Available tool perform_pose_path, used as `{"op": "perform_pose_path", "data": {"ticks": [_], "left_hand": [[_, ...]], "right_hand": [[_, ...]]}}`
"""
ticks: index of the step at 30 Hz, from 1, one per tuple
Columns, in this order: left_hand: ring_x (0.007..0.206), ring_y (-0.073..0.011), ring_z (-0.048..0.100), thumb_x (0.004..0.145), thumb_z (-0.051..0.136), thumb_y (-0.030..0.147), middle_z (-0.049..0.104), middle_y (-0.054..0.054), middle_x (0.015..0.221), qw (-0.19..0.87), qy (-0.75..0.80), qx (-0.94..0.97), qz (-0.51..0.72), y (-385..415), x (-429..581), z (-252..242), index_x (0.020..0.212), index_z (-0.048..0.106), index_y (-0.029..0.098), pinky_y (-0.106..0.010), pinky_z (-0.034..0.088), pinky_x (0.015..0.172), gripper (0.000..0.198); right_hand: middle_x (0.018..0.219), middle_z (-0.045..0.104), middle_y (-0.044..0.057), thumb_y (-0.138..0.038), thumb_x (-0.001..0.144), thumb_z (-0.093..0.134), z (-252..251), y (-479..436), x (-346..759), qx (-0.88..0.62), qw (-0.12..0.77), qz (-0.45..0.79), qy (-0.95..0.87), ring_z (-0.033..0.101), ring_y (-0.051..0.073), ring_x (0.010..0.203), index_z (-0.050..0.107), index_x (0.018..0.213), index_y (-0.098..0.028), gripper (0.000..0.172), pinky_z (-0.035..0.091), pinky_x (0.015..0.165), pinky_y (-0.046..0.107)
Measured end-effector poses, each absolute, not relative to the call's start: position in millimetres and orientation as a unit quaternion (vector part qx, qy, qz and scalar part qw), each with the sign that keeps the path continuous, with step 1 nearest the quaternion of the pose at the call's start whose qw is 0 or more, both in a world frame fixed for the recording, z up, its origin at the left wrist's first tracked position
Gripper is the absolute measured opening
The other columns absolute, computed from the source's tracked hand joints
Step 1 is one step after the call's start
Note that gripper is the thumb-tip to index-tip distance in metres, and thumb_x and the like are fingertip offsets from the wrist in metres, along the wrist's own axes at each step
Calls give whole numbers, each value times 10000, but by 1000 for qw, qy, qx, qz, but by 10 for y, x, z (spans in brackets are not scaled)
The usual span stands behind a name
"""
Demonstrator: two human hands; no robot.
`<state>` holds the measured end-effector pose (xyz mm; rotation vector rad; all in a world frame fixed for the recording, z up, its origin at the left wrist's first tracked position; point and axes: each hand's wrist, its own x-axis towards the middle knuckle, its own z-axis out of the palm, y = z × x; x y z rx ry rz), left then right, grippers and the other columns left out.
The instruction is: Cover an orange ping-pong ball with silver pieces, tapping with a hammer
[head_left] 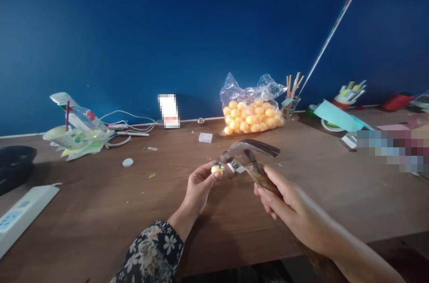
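Between the thumb and fingers of my left hand point(202, 183) is a small yellow ball point(218, 168) whose top is covered with shiny silver bits. My right hand point(284, 198) is wrapped round the wooden handle of a claw hammer point(258, 151). The worn metal head lies just right of the ball, its striking face turned toward it and its claw pointing right. Under the hammer head, partly hidden, a small white box or paper with silver pieces point(236, 167) rests on the table.
A clear bag of yellow balls point(251, 115) stands by the blue wall. Around it are a small white box point(205, 137), a silvery ball point(200, 120) and a jar of sticks point(292, 100). At left are a white cap point(128, 162), cables, a plastic bottle and a power strip point(27, 211).
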<state>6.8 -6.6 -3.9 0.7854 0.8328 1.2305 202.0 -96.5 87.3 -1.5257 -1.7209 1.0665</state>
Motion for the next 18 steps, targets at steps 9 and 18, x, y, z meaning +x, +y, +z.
{"op": "perform_pose_path", "data": {"ticks": [9,18], "left_hand": [[764,-145,659,594,825,251,745,-82,906,646,387,388,531,-73,72,-34,982,714,139,-262,507,757,419],[796,-160,668,571,836,226,740,-81,933,640,388,382,543,-87,68,-32,984,698,143,-272,519,754,444]], "right_hand": [[672,510,-23,-375,952,365,869,-982,2000,-571,292,411,-648,510,134,606,450,1203,-201,317,439,600,281],[687,560,-14,-400,951,367,863,-961,2014,-579,299,397,-647,539,128,590,467,1231,-203,358,462,577,256]]}}
